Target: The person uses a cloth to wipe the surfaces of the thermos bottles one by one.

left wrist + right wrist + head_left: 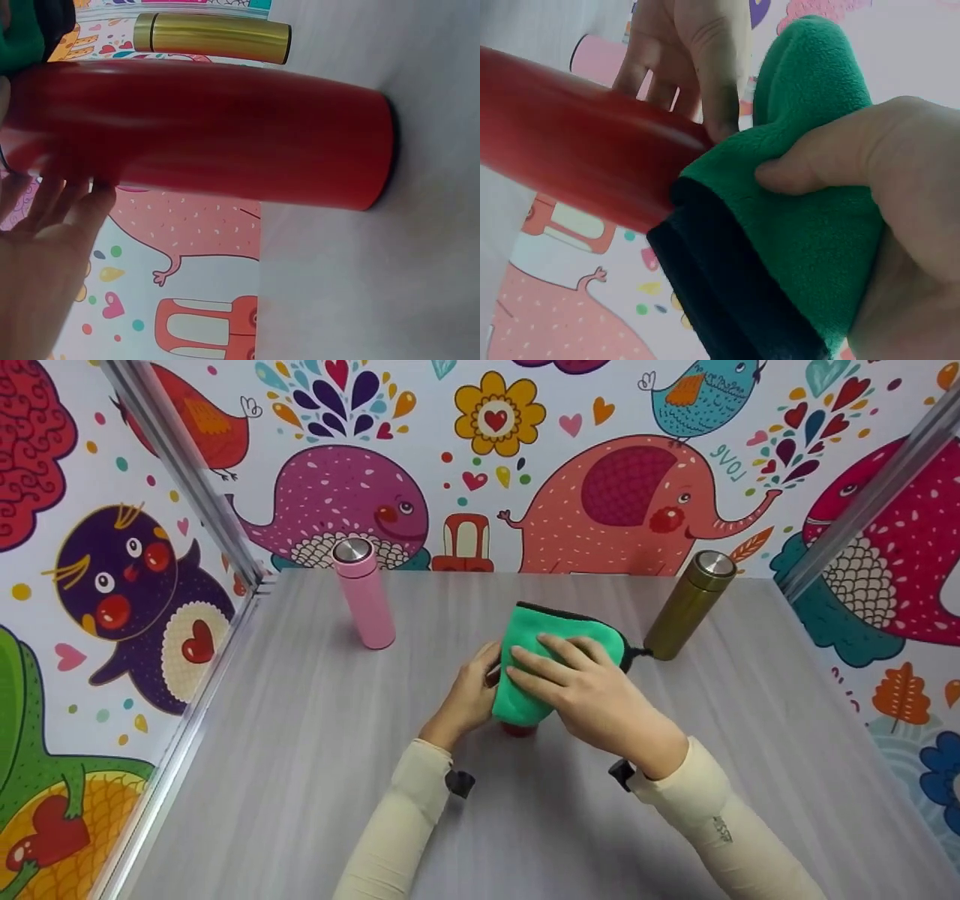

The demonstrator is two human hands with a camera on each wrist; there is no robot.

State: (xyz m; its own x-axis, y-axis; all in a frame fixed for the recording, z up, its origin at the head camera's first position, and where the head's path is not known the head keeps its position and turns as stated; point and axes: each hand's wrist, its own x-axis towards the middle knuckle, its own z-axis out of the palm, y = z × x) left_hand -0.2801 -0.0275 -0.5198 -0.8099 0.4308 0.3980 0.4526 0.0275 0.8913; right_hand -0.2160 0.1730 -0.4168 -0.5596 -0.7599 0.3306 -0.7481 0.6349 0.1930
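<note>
A red bottle (225, 135) stands on the table before me; in the head view only its base (519, 730) peeks out under a green cloth (529, 628). My left hand (471, 690) holds the bottle's upper part from the left, thumb and fingers against its side in the right wrist view. With my right hand (600, 697) I grip the cloth over the bottle's top, the thumb pressing into its folds. Dark edging (735, 277) borders the cloth, and a dark loop hangs off its right corner. The cloth and hands hide the bottle's top.
A pink bottle (367, 604) with a steel lid stands at the back left of the grey table (300, 780). At the back right is an olive-gold bottle (686, 607), close to the cloth's loop. Cartoon-printed walls (480, 472) enclose the back and sides.
</note>
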